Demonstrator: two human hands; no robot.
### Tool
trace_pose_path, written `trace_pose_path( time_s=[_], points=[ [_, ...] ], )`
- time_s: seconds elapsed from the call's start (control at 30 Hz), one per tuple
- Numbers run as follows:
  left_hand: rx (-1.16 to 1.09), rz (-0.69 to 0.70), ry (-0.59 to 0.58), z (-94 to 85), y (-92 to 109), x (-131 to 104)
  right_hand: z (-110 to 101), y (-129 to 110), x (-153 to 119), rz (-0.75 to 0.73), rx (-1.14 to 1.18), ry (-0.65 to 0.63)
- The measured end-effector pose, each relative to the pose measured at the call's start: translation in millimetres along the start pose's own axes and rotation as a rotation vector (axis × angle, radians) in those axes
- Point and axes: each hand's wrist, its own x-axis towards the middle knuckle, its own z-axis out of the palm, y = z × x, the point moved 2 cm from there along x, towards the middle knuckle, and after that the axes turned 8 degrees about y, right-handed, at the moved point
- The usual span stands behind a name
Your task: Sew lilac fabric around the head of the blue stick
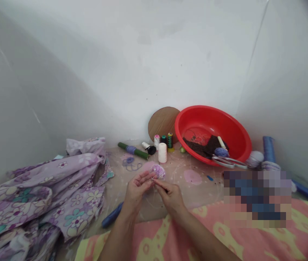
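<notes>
Both hands are at work over the mat [194, 192], near the middle of the scene. The left hand [134, 187] has its fingers loosely extended, thumb and index tips brought together at a pale strand [152, 179]. The right hand [171, 194] pinches thumb against index finger at the same strand, its other fingers curled in. The strand sits between the 2 sets of fingertips; its finer detail is too small to tell. Just beyond is a round floral piece [159, 172]; contact with the fingers cannot be determined.

Boundaries: purple floral cloth [75, 203] heaped left; pink-and-yellow cloth [208, 232] under the forearms, near side; white spool [162, 153] and green tube [143, 155] far; tilted red basin [244, 145] far right, well apart from the hands. A stretch of mat separates right hand and basin, bearing 1 small blue scrap [210, 178].
</notes>
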Motion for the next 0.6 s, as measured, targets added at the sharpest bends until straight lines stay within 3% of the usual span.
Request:
trace_pose_path(
  time_s=[0.33,0.6],
  points=[
    [0.052,0.015,-0.036,0.7,0.3,1.1,-0.8,-1.0,-0.9,-0.016,-0.078,0.002],
    [0.054,0.000,0.013,-1.3,-1.1,1.0,-1.4,-4.2,-1.4,-0.037,-0.073,-0.011]
  ],
)
